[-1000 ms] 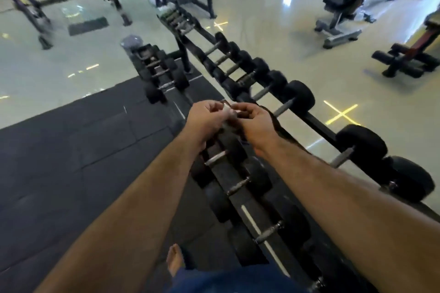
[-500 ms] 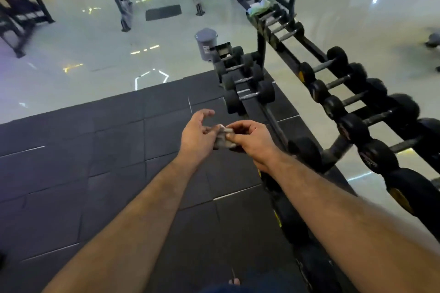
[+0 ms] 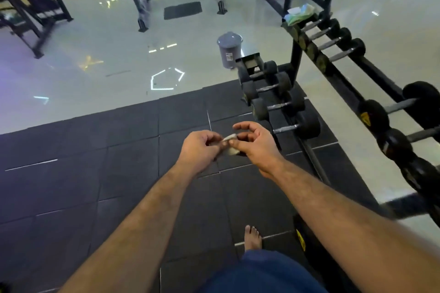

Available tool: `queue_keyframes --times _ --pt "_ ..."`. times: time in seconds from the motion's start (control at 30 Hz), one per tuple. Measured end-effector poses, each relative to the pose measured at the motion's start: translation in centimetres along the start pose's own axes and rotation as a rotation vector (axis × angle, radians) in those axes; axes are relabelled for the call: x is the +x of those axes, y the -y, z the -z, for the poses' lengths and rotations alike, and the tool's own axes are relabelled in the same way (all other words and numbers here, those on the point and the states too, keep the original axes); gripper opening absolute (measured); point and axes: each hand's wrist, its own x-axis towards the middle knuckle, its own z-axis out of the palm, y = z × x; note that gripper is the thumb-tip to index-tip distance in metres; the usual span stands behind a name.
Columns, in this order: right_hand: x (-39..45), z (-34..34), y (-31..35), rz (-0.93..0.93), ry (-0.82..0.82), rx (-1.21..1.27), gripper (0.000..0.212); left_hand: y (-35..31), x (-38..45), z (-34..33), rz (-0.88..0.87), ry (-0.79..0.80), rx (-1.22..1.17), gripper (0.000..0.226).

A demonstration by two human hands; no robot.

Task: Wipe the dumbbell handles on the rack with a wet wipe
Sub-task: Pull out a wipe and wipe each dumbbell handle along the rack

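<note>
A small crumpled grey-white wet wipe [image 3: 230, 144] is pinched between my left hand [image 3: 201, 147] and my right hand [image 3: 256, 144], held over the black rubber floor mats, left of the rack. The black dumbbell rack [image 3: 345, 71] runs along the right side, with black dumbbells on steel handles [image 3: 284, 128] on its lower tier and more handles [image 3: 398, 104] on the upper tier. A green-white wipe packet [image 3: 300, 14] lies on the far end of the rack's top.
A grey lidded bin [image 3: 229, 49] stands on the shiny tile floor beyond the mats, by the rack's far end. Squat racks [image 3: 140, 0] and other machines fill the back. My bare foot [image 3: 252, 236] is on the mat [image 3: 107, 173] below.
The view has swung left, away from the rack. My hands, once over the dumbbells, are now over the mat, still working the wipe between them.
</note>
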Motion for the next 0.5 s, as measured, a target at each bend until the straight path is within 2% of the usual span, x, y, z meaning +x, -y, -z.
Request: queue_keyframes --times 0.13,0.33,0.5 --pt "11.4 -1.3 2.3 0.090 0.109 -0.165 0.042 -0.5 10.0 3.1 0.041 -0.037 0.094 0.012" --pt "25.1 -3.0 4.1 0.157 0.178 -0.395 0.043 -0.3 23.4 6.5 0.082 0.042 0.161 0.019" --pt "37.9 -3.8 4.4 0.130 0.090 -0.420 0.043 0.3 37.5 8.4 0.014 0.148 0.144 0.024"
